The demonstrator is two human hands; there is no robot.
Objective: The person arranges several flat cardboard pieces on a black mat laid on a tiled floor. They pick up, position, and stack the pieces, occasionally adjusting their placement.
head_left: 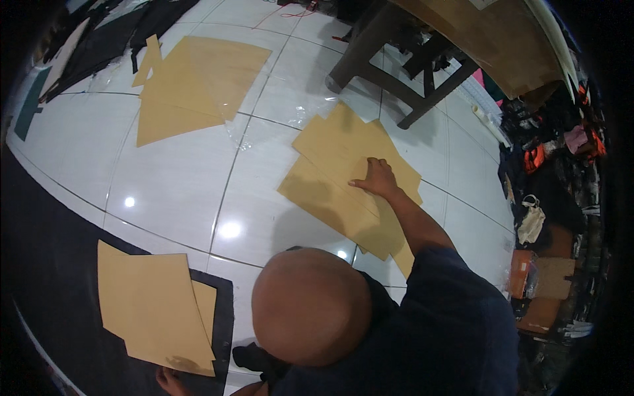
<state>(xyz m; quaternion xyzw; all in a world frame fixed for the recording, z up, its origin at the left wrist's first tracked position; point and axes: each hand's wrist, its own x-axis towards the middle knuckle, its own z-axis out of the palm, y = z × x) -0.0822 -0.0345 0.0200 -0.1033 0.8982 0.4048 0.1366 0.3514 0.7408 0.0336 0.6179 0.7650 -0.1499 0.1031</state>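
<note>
My right hand (378,178) lies on a spread of tan paper pattern pieces (330,191) on the tiled floor, its fingers apart and pressing on the top sheet. The pieces overlap at angles, with straight and slanted edges. At the lower left, my left hand (170,381) is at the near edge of another stack of tan pieces (158,303), which lies on a dark mat. Only part of that hand shows; whether its fingers grip the edge is unclear. A rounded bare shape (310,307), apparently my bent knee, sits between the two stacks.
More tan pieces (191,86) and a narrow strip lie at the far left, near clear plastic film. A grey plastic stool (396,86) stands at the back right beneath a brown board (489,39). Along the right are cluttered fabrics and a cardboard box (551,277). Black material (112,46) lies far left.
</note>
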